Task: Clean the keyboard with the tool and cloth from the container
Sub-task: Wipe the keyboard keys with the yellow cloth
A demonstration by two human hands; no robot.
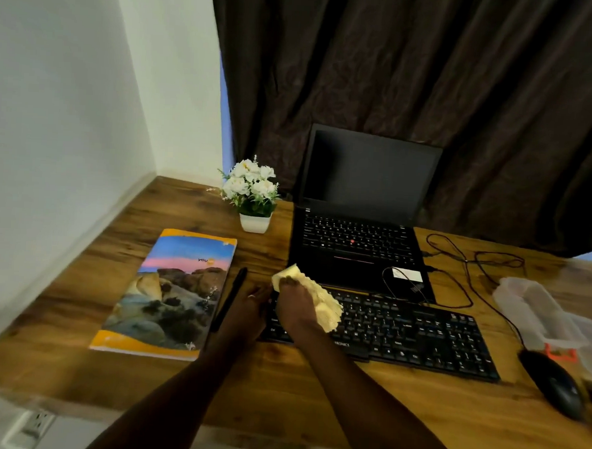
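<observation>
A black keyboard (419, 333) lies on the wooden desk (278, 395) in front of a laptop. My right hand (295, 310) is shut on a yellow cloth (324, 303) and presses it onto the keyboard's left end. My left hand (249, 311) rests at the keyboard's left edge, fingers bent against it. A thin black tool (230, 298) lies on the desk just left of my left hand, beside a book. A clear plastic container (543, 316) stands at the right.
An open black laptop (359, 234) sits behind the keyboard, with cables (467, 267) trailing right. A colourful book (174, 297) lies at the left, a white flower pot (253, 194) behind it. A dark mouse (553, 385) sits at the right edge.
</observation>
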